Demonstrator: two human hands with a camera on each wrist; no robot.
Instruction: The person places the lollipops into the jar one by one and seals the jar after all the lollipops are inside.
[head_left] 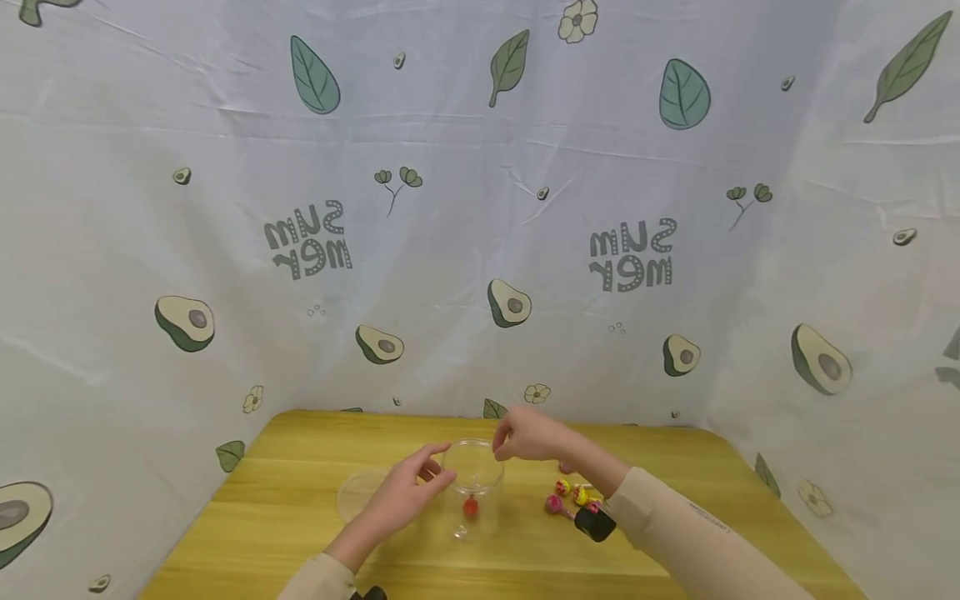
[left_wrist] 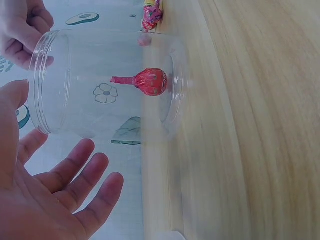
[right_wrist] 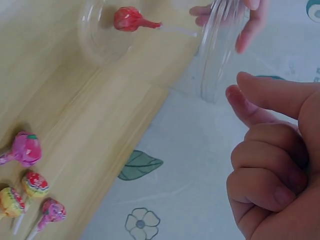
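Observation:
A clear, open-topped plastic jar stands upright on the table. Inside it, a red-wrapped lollipop rests head down near the base, its stick pointing up. My left hand is at the jar's left side, thumb and index finger by the rim and the other fingers spread loosely. Over the rim's right side is my right hand, with its fingers curled. The right wrist view shows nothing between its thumb and index finger.
Several wrapped lollipops, one of them pink and one yellow and red, lie right of the jar. A clear round lid lies on the wooden table at left. A printed curtain hangs behind and at both sides.

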